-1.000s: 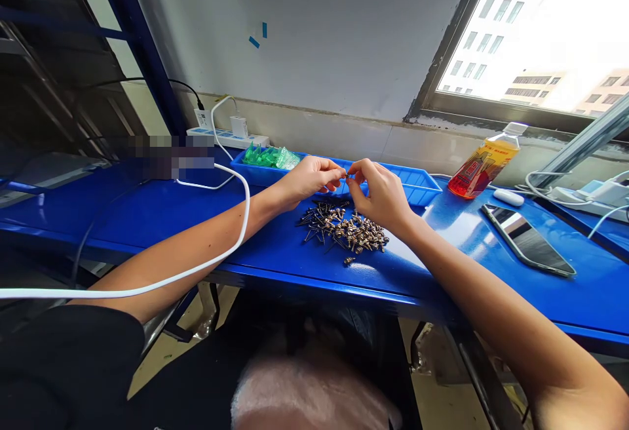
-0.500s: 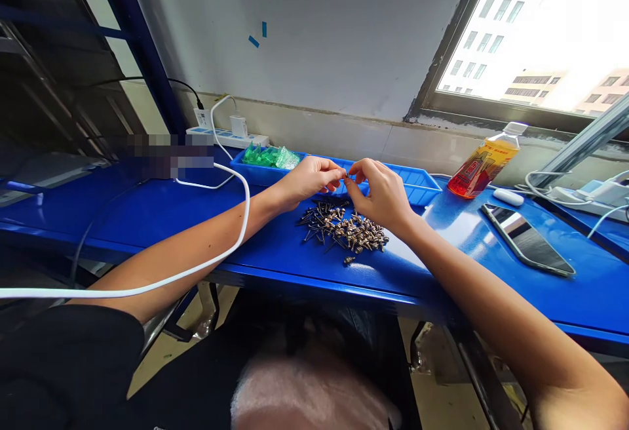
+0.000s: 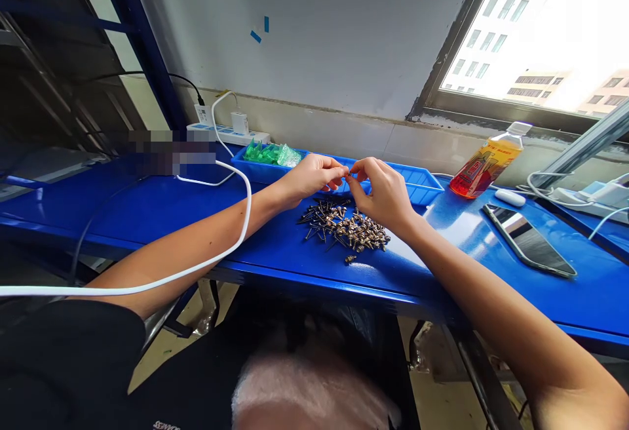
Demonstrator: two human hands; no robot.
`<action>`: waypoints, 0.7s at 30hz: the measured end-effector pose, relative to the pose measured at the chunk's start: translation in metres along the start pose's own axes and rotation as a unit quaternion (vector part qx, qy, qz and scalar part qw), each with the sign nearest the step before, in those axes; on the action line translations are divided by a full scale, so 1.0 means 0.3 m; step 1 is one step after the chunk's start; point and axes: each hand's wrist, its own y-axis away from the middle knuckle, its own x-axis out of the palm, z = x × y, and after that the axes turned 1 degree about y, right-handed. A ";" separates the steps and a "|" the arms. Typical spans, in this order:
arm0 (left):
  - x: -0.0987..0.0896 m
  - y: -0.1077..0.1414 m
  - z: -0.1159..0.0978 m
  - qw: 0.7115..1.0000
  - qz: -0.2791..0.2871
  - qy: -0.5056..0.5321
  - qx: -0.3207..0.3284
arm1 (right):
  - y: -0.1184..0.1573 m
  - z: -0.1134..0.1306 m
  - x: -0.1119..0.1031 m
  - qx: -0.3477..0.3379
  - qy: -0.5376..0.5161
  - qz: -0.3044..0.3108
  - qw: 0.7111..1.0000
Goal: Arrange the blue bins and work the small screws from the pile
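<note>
My left hand and my right hand meet above a pile of screws on the blue table. Between their fingertips is one small dark metal piece, probably a screw, too small to make out in detail. Both hands are pinched on it. Behind them stands a blue tray, partly hidden by the hands. Its left part holds green plastic packets. A single screw lies apart in front of the pile.
On the right are a tilted bottle of red drink, a white object and a phone. A power strip lies behind the tray. A white cable crosses over my left forearm.
The view has shifted slightly. Both hands stay at the same spot, with small finger movements around the metal piece.
</note>
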 end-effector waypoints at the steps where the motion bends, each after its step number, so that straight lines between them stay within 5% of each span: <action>1: 0.000 0.000 0.001 1.000 0.002 -0.002 0.003 | 0.000 0.000 0.000 -0.001 0.002 0.001 1.000; 21: 0.004 0.002 0.008 0.999 0.030 -0.026 0.005 | -0.004 -0.002 -0.012 -0.031 -0.005 0.069 0.997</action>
